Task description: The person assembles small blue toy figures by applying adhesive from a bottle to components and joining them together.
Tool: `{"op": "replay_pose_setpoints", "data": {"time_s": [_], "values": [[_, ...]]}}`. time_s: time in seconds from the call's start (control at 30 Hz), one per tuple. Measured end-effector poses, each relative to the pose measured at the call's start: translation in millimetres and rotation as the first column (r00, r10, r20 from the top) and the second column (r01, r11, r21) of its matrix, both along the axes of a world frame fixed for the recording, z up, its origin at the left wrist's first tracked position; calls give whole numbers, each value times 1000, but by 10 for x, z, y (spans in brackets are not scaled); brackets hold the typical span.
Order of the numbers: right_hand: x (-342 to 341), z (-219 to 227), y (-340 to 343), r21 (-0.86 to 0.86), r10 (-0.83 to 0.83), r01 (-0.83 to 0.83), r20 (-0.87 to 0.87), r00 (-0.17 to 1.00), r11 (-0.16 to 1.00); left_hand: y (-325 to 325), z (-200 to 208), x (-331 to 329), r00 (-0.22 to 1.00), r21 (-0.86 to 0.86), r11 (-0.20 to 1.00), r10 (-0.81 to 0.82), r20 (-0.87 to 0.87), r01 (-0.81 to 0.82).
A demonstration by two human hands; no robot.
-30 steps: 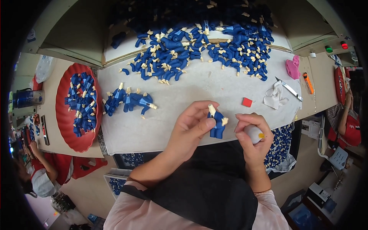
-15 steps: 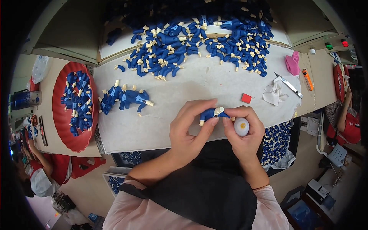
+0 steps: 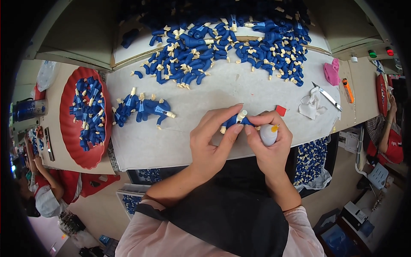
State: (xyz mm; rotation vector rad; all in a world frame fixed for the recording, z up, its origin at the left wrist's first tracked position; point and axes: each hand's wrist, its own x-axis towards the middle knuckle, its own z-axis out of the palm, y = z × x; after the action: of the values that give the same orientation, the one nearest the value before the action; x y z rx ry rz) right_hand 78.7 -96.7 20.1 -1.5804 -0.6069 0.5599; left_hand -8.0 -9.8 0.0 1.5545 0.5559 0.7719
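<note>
Between both hands, just above the white-covered tabletop, is a small blue doll figure (image 3: 242, 118) with a cream neck and cream hands. My left hand (image 3: 214, 139) is closed on its left side, thumb and fingers pinching it. My right hand (image 3: 272, 143) pinches its right side with thumb and forefinger. Tucked in that same right hand is a whitish squeeze bottle (image 3: 268, 135) with a yellow tip pointing up and right. The fingers partly hide the figure's arms. Left of my hands, several joined doll figures (image 3: 143, 109) lie in a row.
A large heap of blue doll arms and bodies (image 3: 184, 64) covers the back. At the left stands a red scalloped tray (image 3: 68, 141) of figures. Rightward lie a red block (image 3: 280, 110), crumpled tissue (image 3: 311, 105), a knife (image 3: 327, 97), a pink cloth (image 3: 332, 73) and an orange cutter (image 3: 348, 91).
The squeeze bottle has tilted in my right hand, its yellow tip now pointing up and right. Both hands still grip the figure, which has turned slightly. The whole view has shifted a little.
</note>
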Motion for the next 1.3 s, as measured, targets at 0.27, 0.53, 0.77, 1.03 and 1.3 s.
{"op": "replay_pose_setpoints", "data": {"time_s": [0.27,0.53,0.77,1.03,1.3], "values": [[-53,-6,33,-45,22,-18,92,996,999,56,-25,-80,993,-33,994,-107,51,109],[-106,81,28,-82,202,-197,58,978,977,75,92,-200,987,-163,980,-94,134,115],[17,72,-132,-117,180,-164,147,973,980,610,180,-962,912,477,874,270,-310,-96],[44,69,-175,-141,124,-112,82,989,984,707,55,-1046,772,785,598,572,-276,-163],[110,-62,-296,-97,175,-166,96,980,981,1100,536,-545,880,858,511,431,-198,-57]]}}
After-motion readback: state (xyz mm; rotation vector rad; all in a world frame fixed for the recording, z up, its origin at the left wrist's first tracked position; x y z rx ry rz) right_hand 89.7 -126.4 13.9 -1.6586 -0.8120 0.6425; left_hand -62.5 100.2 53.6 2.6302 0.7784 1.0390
